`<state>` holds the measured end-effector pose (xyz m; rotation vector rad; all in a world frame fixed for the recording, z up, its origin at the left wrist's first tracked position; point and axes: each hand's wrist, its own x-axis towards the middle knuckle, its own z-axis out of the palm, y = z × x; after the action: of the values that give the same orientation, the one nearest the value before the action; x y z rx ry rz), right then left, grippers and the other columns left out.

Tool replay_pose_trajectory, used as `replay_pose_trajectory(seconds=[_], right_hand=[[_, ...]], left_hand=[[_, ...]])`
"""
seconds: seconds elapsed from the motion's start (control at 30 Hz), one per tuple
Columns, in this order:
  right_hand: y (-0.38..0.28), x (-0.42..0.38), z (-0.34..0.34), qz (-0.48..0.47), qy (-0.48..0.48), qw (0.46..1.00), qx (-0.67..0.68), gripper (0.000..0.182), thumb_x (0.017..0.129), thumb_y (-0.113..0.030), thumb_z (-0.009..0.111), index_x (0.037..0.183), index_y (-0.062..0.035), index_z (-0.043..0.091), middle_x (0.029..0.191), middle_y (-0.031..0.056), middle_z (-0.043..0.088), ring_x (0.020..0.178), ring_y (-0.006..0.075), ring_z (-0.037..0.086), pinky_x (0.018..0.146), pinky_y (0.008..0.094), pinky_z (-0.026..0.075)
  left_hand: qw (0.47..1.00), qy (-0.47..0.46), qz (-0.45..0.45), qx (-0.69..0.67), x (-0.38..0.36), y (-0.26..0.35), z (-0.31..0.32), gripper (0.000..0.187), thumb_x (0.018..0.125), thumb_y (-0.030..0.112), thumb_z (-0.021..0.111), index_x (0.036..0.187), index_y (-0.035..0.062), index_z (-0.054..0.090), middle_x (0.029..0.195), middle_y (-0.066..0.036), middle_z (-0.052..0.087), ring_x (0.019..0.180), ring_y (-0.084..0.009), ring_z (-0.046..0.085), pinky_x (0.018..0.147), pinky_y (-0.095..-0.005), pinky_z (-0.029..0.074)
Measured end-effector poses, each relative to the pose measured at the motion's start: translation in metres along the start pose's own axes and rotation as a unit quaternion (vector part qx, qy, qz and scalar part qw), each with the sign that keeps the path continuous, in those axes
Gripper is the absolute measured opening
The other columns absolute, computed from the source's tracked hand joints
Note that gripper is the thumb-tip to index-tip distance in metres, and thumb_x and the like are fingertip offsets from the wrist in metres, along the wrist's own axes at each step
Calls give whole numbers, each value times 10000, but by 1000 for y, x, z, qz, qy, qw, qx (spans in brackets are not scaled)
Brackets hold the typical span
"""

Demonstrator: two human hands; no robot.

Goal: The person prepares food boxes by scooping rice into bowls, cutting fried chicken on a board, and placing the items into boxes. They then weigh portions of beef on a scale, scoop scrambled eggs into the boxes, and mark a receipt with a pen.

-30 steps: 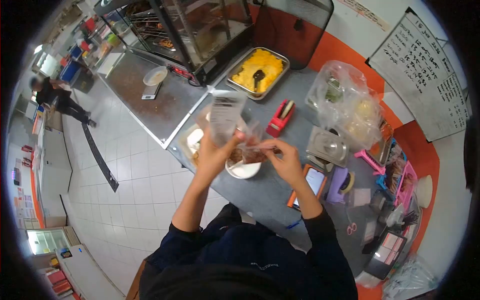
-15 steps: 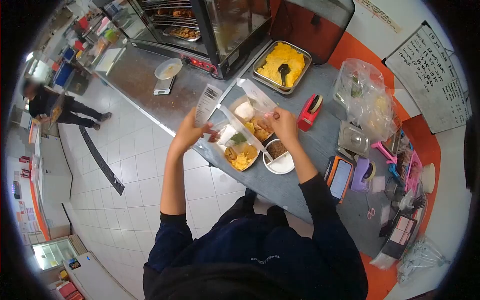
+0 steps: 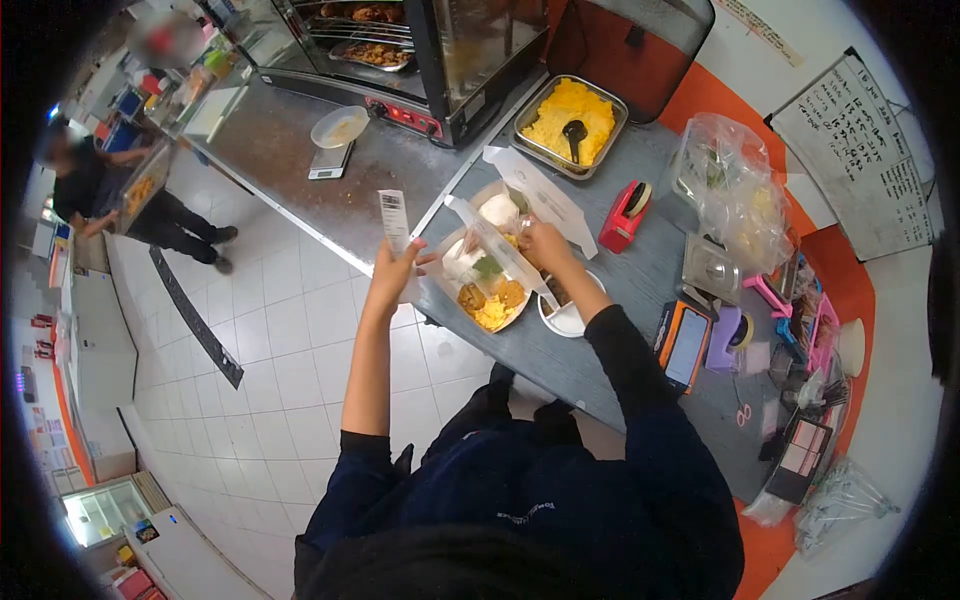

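Head view | left hand [image 3: 392, 270] pinches white printed paper slip [image 3: 394, 220] upright, just left of round food-filled plastic container [image 3: 487, 290] on grey counter [image 3: 600, 340] | right hand [image 3: 543, 245] seemingly clamps clear lid [image 3: 500, 255], long axis diagonal across container; right nearer.

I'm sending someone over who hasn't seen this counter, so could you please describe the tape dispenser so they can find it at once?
Start at the metal tray of yellow rice beside the glass warmer on the grey counter. Just below its right corner stands the tape dispenser, right of the person's right hand. It is the only red thing on the grey top, with a roll of tape on it.
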<state>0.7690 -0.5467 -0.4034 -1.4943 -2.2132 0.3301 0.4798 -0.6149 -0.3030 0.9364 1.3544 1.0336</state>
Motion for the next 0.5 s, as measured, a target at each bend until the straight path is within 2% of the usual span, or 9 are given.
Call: replay_pose_trajectory(seconds=[0.03,0.07,0.13,0.2,0.23,0.3,0.4,0.47,0.5], right_hand=[[2,1,-3,59,-28,997,47,82,687,-75,646,722,-3,630,729,182,635,686,309,637,628,377,501],[-3,2,-14,60,-30,997,48,82,687,-75,646,722,-3,630,729,182,635,686,309,637,628,377,501],[-9,8,-36,137,9,984,113,156,681,-113,713,750,5,638,659,170,627,621,272,637,593,347,494],[-3,10,-30,143,27,981,130,231,665,-168,768,751,3,638,655,160,628,606,243,638,568,330,492],[-5,10,-31,131,42,982,133,241,670,-184,770,739,3,634,652,157,628,597,243,636,560,330,490],[-9,10,-35,118,58,982,134,253,676,-200,771,726,4,629,650,153,628,589,243,634,552,331,489],[-12,10,-50,144,72,976,149,292,695,-232,763,730,9,603,648,147,626,594,236,635,552,329,487],[-13,6,-54,165,106,962,188,286,736,-228,723,752,11,566,662,165,607,634,298,624,564,359,472],[-13,3,-57,168,105,962,187,286,736,-228,723,752,11,566,662,165,607,634,298,624,564,359,472]], left_hand=[[1000,0,-1,6,1,-6,-9,414,875,225,602,1178,17,413,1052,-136,589,870,-244,652,611,-299,490],[1000,-2,-3,11,0,-7,-12,464,860,240,625,1205,27,400,1053,-145,580,890,-235,648,606,-297,490],[998,17,3,62,2,-11,-1,438,841,237,649,1158,23,436,1045,-141,590,892,-234,645,639,-302,495],[976,5,156,152,9,-23,24,483,799,230,698,1150,5,454,1015,-119,624,858,-236,647,686,-332,500],[976,5,156,151,14,-32,37,483,799,230,698,1150,5,454,1015,-119,624,858,-236,647,686,-332,500],[926,10,265,268,25,-47,58,448,778,147,691,1142,21,464,946,-137,644,829,-267,651,708,-358,499],[917,54,264,295,25,-42,69,422,763,63,654,1142,43,469,886,-164,643,826,-298,647,715,-383,493],[905,65,304,292,20,-27,65,396,770,3,611,1133,49,459,904,-177,645,860,-334,636,730,-387,491],[905,39,299,301,20,-21,60,383,778,4,607,1128,51,458,911,-180,644,867,-335,635,736,-386,489]])
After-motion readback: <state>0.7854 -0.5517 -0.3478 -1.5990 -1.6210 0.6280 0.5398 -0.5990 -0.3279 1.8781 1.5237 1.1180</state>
